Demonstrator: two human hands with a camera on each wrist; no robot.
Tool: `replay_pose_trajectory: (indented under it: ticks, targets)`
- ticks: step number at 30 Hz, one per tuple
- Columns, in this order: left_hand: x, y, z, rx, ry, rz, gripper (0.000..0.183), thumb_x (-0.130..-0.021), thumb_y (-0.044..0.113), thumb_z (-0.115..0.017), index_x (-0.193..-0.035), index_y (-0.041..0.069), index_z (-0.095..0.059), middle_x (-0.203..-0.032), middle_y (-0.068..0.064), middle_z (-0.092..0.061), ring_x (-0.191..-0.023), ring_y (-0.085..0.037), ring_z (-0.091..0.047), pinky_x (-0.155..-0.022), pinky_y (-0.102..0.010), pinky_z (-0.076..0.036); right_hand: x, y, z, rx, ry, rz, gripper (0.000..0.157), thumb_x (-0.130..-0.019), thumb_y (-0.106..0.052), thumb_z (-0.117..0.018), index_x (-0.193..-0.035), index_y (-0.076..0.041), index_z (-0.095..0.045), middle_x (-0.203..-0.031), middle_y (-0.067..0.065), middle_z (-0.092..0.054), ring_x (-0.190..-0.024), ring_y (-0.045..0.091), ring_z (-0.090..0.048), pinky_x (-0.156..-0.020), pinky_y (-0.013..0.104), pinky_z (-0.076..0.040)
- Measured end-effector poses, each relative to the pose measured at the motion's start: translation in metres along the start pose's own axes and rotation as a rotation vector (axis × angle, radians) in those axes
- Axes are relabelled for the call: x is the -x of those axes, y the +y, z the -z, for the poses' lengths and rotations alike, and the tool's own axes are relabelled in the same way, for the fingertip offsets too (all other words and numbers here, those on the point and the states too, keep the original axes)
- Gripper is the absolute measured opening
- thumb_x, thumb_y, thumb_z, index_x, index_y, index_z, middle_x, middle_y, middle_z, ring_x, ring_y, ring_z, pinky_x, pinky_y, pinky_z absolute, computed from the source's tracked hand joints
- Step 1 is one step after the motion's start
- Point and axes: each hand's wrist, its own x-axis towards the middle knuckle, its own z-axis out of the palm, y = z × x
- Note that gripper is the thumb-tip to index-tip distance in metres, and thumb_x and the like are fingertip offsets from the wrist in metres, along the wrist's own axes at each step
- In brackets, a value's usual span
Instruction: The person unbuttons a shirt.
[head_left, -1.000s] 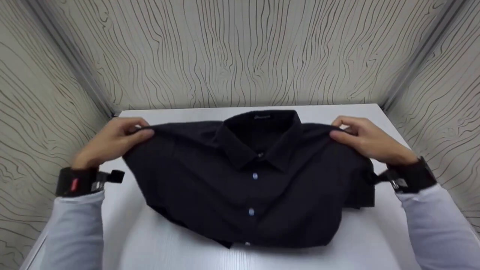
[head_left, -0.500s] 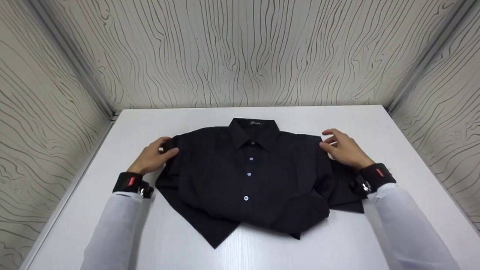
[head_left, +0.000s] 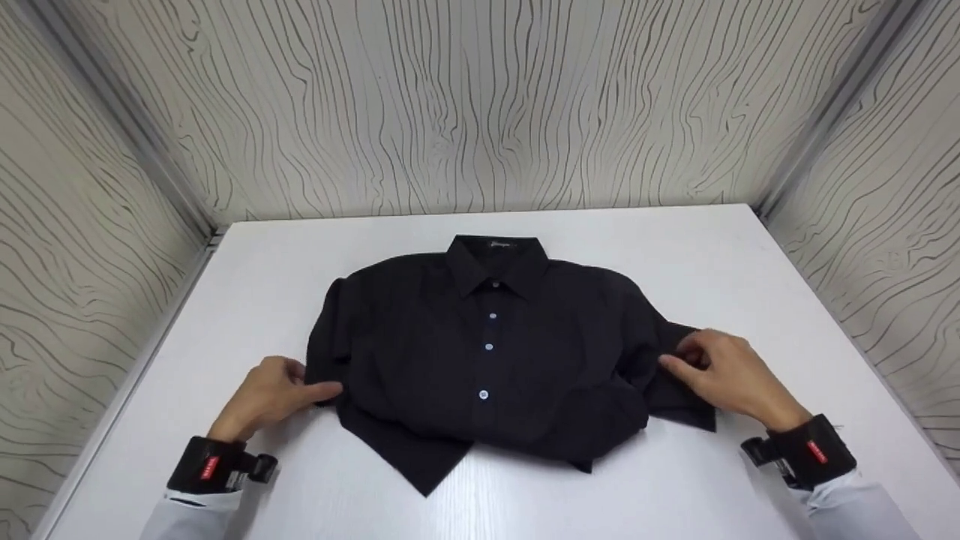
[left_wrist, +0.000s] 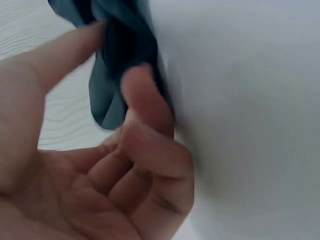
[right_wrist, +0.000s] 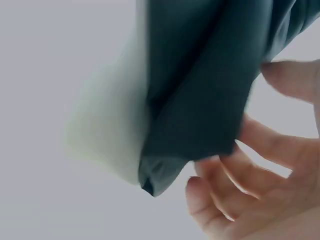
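Observation:
A black button-up shirt (head_left: 420,337) lies front up on the white table, collar toward the back wall. Its lower part is bunched under the chest. On the left, my left hand (head_left: 270,394) is at the sleeve, thumb over the cloth. The left wrist view shows that hand (left_wrist: 115,165) with thumb and index finger apart, dark cloth between and behind them. Over on the right, my right hand (head_left: 731,371) reaches the other sleeve (head_left: 675,397). In the right wrist view, this hand's fingers (right_wrist: 265,142) go behind the sleeve's edge and the thumb stands apart from them.
The white table (head_left: 600,502) runs back to a wood-grain-patterned wall (head_left: 480,105). Similar panels rise at both sides, with grey metal strips (head_left: 142,142) in the corners. Black straps with small cameras (head_left: 262,466) sit on both wrists.
The shirt, held up by its shoulders a second ago, was laid on the table. Both hands let go of the shoulders and moved down and outward to the sleeves.

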Motion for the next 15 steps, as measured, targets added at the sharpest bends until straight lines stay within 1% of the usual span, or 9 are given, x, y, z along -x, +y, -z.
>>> replay_pose_trajectory:
  ticks: [2,3,5,8,10,11,13,14,15]
  targets:
    - [0.003,0.0,-0.004,0.087,-0.023,-0.01,0.038,-0.095,0.041,-0.091,-0.1,0.005,-0.076,-0.082,0.001,-0.068,-0.075,-0.016,-0.061,-0.064,-0.03,-0.048,0.008,-0.005,-0.002,0.004,-0.072,0.004,0.035,-0.095,-0.038,-0.089,-0.11,-0.008,-0.082,-0.103,0.003,-0.074,-0.094,0.019,-0.066,-0.086,0.042,-0.056]
    - [0.004,-0.001,-0.005,0.143,-0.027,-0.028,0.035,-0.097,0.035,-0.09,-0.104,0.004,-0.077,-0.086,0.001,-0.068,-0.077,-0.016,-0.062,-0.066,-0.029,-0.05,0.01,-0.007,-0.004,0.005,-0.101,0.015,0.041,-0.094,-0.042,-0.089,-0.114,-0.007,-0.081,-0.107,0.004,-0.073,-0.099,0.021,-0.066,-0.09,0.046,-0.056]
    - [0.006,-0.002,-0.004,0.292,-0.006,-0.074,0.03,-0.103,0.023,-0.085,-0.117,-0.001,-0.076,-0.097,-0.001,-0.073,-0.085,-0.013,-0.069,-0.073,-0.026,-0.058,0.015,-0.009,-0.007,0.017,-0.119,0.032,0.051,-0.091,-0.045,-0.091,-0.122,-0.006,-0.08,-0.117,0.009,-0.07,-0.107,0.027,-0.065,-0.096,0.053,-0.054]
    - [0.01,0.002,0.002,0.559,0.086,-0.123,0.023,-0.111,0.01,-0.07,-0.127,-0.006,-0.064,-0.106,-0.002,-0.077,-0.093,-0.011,-0.075,-0.084,-0.026,-0.065,0.018,-0.01,-0.01,0.029,-0.088,0.041,0.055,-0.089,-0.042,-0.094,-0.126,-0.005,-0.078,-0.123,0.015,-0.067,-0.112,0.036,-0.064,-0.098,0.058,-0.052]
    - [0.012,0.005,0.011,0.704,0.164,-0.137,0.016,-0.116,0.008,-0.062,-0.127,-0.003,-0.056,-0.103,0.0,-0.077,-0.092,-0.01,-0.076,-0.084,-0.027,-0.066,0.018,-0.008,-0.011,0.033,-0.057,0.053,0.048,-0.089,-0.036,-0.095,-0.123,-0.005,-0.078,-0.124,0.018,-0.067,-0.112,0.04,-0.064,-0.097,0.06,-0.051]
    - [0.013,0.007,0.017,0.751,0.206,-0.14,0.012,-0.117,0.008,-0.059,-0.125,0.001,-0.053,-0.099,0.001,-0.077,-0.087,-0.01,-0.076,-0.08,-0.027,-0.066,0.018,-0.007,-0.012,0.033,-0.043,0.062,0.043,-0.089,-0.033,-0.095,-0.119,-0.007,-0.078,-0.123,0.018,-0.067,-0.111,0.04,-0.064,-0.097,0.06,-0.05]
    - [0.015,0.009,0.032,0.771,0.289,-0.136,0.009,-0.119,0.012,-0.055,-0.126,0.008,-0.051,-0.089,0.005,-0.075,-0.076,-0.009,-0.072,-0.07,-0.025,-0.062,0.017,-0.004,-0.012,0.033,-0.022,0.086,0.03,-0.089,-0.026,-0.095,-0.109,-0.01,-0.078,-0.119,0.017,-0.067,-0.108,0.04,-0.064,-0.095,0.059,-0.049]
    - [0.016,0.009,0.039,0.722,0.327,-0.139,0.01,-0.119,0.015,-0.054,-0.127,0.01,-0.05,-0.086,0.008,-0.073,-0.074,-0.007,-0.07,-0.068,-0.024,-0.06,0.017,-0.003,-0.012,0.035,-0.014,0.098,0.025,-0.089,-0.022,-0.094,-0.104,-0.013,-0.077,-0.116,0.016,-0.067,-0.107,0.038,-0.064,-0.095,0.058,-0.048]
    - [0.017,0.008,0.047,0.646,0.363,-0.142,0.012,-0.12,0.017,-0.053,-0.129,0.011,-0.049,-0.086,0.01,-0.072,-0.073,-0.005,-0.068,-0.066,-0.023,-0.058,0.017,-0.001,-0.013,0.035,-0.006,0.108,0.022,-0.089,-0.019,-0.094,-0.098,-0.015,-0.075,-0.114,0.014,-0.067,-0.105,0.036,-0.063,-0.094,0.056,-0.047]
